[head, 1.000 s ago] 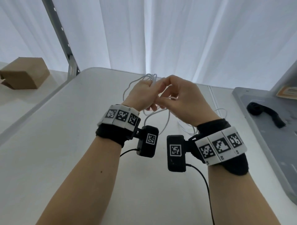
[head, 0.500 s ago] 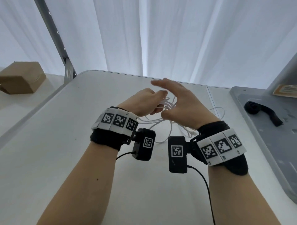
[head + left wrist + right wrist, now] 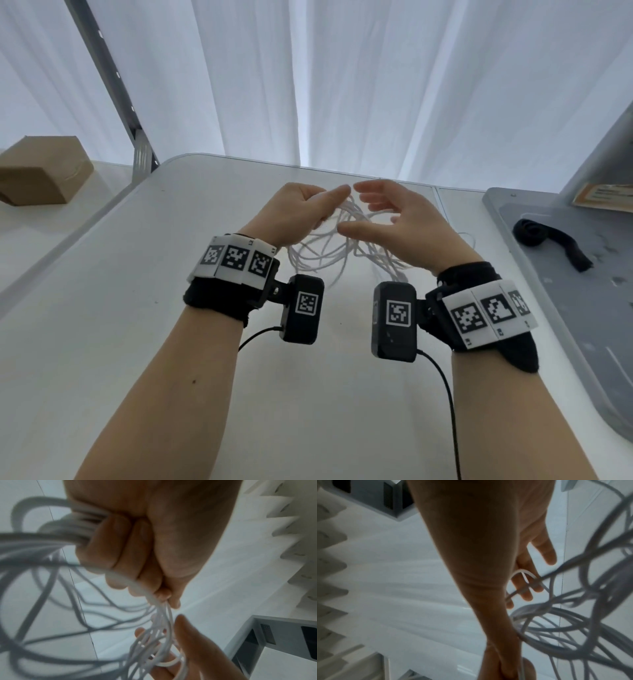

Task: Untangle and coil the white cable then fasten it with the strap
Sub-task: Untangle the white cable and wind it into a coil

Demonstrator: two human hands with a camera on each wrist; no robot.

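The white cable hangs as a loose tangle of loops above the middle of the white table, between the two raised hands. The strands are gathered at the top, where they are held, and the loops fan out downward and toward the person, so the bundle's long axis runs roughly from the fingertips down to the tabletop. In both wrist views the nearer loops are blurred grey streaks, and neither end of the cable can be picked out.

The left hand is closed in a fist around several strands; the left wrist view shows the fingers curled over the bundle and the thumb pressed against it. The right hand is spread just beside it, fingers extended and apart. Some strands cross its fingers in the right wrist view, but they are not closed on the cable.

The black strap lies partly rolled on the grey tray at the right, well apart from the cable. A cardboard box sits far left, cut off by the frame edge.
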